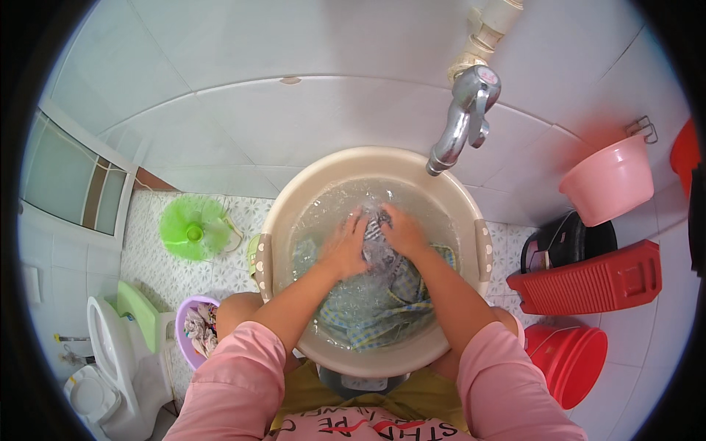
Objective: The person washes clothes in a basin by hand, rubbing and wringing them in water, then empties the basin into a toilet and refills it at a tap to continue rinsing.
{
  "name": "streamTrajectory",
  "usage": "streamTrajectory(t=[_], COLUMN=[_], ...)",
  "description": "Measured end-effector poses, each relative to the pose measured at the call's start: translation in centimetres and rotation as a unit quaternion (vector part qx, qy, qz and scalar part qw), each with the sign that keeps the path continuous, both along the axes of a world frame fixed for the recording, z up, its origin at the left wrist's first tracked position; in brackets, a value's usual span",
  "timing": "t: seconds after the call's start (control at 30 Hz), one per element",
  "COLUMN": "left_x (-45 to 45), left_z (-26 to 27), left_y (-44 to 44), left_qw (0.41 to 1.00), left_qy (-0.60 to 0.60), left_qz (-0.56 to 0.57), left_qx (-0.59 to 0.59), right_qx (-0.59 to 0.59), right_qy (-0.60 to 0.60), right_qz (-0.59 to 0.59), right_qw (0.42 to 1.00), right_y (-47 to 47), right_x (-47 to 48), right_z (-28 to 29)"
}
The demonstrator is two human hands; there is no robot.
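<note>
A large beige plastic tub [375, 157] with brown, heart-dotted handles stands before me, holding sudsy, murky water. Both of my hands are at the water's surface near its middle. My left hand [348, 245], slightly blurred, has its fingers spread along the left side of a dark cloth with white stripes [374, 229]. On the other side, my right hand [405, 230] touches that cloth with bent fingers. Water hides some fingertips, so I cannot tell how firmly either hand grips. Under and around them floats a blue-and-yellow checked cloth [364, 325], mostly submerged.
A chrome faucet [460, 121] juts over the tub's back right rim. To the right are a hanging pink basin [612, 179], a black bucket [557, 237], a red washboard [593, 281] and a red bucket [568, 361]. Leftward are a green fan [193, 229], a purple laundry basin [190, 308] and a toilet [124, 353].
</note>
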State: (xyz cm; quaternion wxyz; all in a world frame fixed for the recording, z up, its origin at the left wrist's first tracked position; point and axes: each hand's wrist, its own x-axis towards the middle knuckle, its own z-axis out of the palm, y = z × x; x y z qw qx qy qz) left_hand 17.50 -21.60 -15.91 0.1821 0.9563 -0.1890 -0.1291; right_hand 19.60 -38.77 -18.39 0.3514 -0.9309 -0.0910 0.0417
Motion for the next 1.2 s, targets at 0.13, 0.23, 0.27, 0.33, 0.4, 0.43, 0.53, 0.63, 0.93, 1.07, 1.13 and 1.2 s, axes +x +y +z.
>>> streamTrajectory(t=[0.13,0.23,0.27,0.33,0.4,0.43,0.53,0.63,0.93,1.07,1.13,1.2], left_x=[1.6,2.6,2.7,2.6,2.9,3.1,1.3,0.9,1.5,1.0,1.0,1.4], left_z=[-2.5,-2.6,-2.5,-2.7,-3.0,-2.9,-2.3,-2.8,0.6,-0.8,-0.9,-1.9], left_y=[1.8,1.2,0.6,0.1,1.5,1.5,-0.3,-0.8,0.6,1.6,1.6,1.7], left_qw=[0.989,0.874,0.874,0.614,0.551,0.479,0.507,0.621,0.981,0.992,0.990,0.992], left_qy=[-0.070,0.218,0.218,0.407,0.482,0.558,0.481,0.346,0.052,0.037,-0.014,-0.032], left_qz=[0.120,0.196,0.193,0.376,0.353,0.318,0.324,0.394,0.132,0.117,0.140,0.118], left_qx=[-0.052,-0.387,-0.388,-0.562,-0.583,-0.599,-0.638,-0.583,-0.133,0.000,0.020,-0.026], right_qx=[-0.079,-0.071,-0.033,-0.007,-0.017,0.048,0.122,0.079,-0.013,-0.010,-0.053,-0.041], right_qy=[0.076,0.100,0.127,0.150,0.145,0.073,-0.071,-0.094,-0.054,0.068,0.156,0.080], right_qz=[-0.149,-0.217,-0.206,-0.172,-0.145,-0.093,-0.053,-0.123,-0.112,-0.037,-0.167,-0.114], right_qw=[0.983,0.968,0.970,0.974,0.979,0.992,0.989,0.985,0.992,0.997,0.972,0.989], right_y=[-0.2,0.4,1.0,3.4,6.2,6.8,6.7,5.5,-0.6,-0.6,-0.5,0.2], right_x=[-0.1,-0.5,-0.8,-1.6,-2.9,-3.5,-3.4,-1.7,0.3,-0.2,0.0,-1.3], right_z=[0.0,-1.0,-1.3,0.0,3.3,4.2,3.7,3.4,-2.0,-1.0,-0.2,-2.7])
